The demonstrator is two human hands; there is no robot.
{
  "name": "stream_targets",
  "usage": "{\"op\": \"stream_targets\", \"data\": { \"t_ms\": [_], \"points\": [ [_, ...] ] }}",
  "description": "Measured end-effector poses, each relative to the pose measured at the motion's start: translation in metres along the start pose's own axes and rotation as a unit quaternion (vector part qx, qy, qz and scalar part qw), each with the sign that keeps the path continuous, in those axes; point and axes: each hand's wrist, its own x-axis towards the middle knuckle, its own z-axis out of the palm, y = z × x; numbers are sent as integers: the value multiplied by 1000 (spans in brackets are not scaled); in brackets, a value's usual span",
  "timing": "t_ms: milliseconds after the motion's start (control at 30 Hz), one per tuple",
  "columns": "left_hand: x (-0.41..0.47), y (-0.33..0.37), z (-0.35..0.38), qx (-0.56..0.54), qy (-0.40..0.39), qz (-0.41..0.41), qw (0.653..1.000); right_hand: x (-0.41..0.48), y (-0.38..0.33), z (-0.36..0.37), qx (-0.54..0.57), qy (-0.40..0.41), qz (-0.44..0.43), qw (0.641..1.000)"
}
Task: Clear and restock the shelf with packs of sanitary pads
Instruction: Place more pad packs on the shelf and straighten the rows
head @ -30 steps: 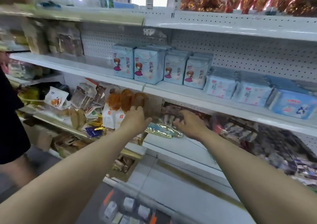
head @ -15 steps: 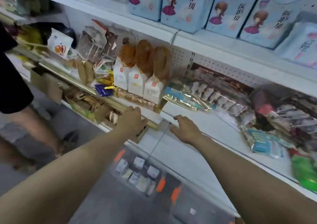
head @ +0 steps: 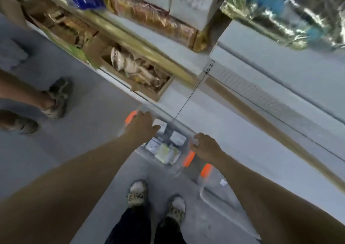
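Note:
A clear plastic bin (head: pixel 179 167) with orange latches (head: pixel 188 158) stands on the grey floor by the shelf foot. Inside lie several small white and pale green packs of pads (head: pixel 166 151), blurred. My left hand (head: pixel 141 127) reaches over the bin's left rim beside an orange latch, fingers stretched out above the packs. My right hand (head: pixel 205 146) is at the bin's right rim with its fingers curled over the edge. Motion blur hides how firm either contact is.
A second clear bin (head: pixel 212 187) with an orange latch sits right of the first. My feet (head: pixel 155 200) stand just behind the bins. Another person's legs and shoes (head: pixel 54 100) are at the left. The white bottom shelf (head: pixel 261 124) runs on the right, snack shelves (head: pixel 141 72) above.
My view has swung down from the shelves to the floor. Both hands have dropped from the shelf edge to the clear bin's rim.

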Motion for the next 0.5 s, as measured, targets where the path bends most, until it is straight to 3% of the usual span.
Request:
{"op": "stream_targets", "data": {
  "t_ms": [233, 500],
  "points": [
    [106, -68, 138, -28, -41, -20, 999, 148, 40, 110, 63, -19, 35, 997],
    [205, -123, 235, -105, -16, -15, 994, 253, 52, 221, 193, -52, 50, 978]
  ]
}}
